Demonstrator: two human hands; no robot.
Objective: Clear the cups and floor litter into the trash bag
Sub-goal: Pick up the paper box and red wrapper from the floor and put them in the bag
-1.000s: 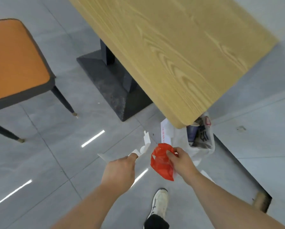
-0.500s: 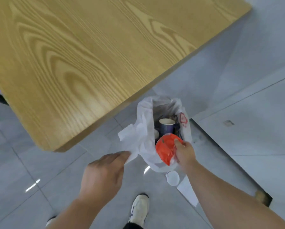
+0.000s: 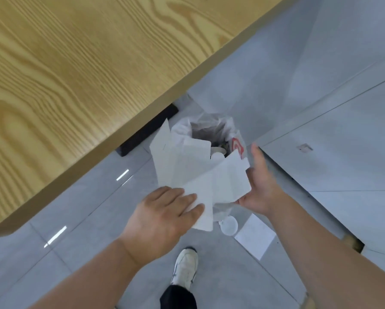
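white flattened carton (image 3: 200,175) pinched in the left hand (image 3: 162,221), steadied by the open right hand (image 3: 260,186), above the trash bag (image 3: 236,139); too wide, it could snag the rim and spill.

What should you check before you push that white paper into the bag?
1. Left hand grips the white paper: ok, thumb and fingers are on its near end.
2. Right hand steadies the paper's other side: ok, open against its edge.
3. Trash bag mouth open: ok, dark opening shows past the paper.
4. Paper lined up over the opening: ok, it covers the near rim.
5. Room left inside the bag: cannot tell, the paper hides most of it.
6. Floor litter gone: not ok, a round lid and a paper sheet lie by the bag.
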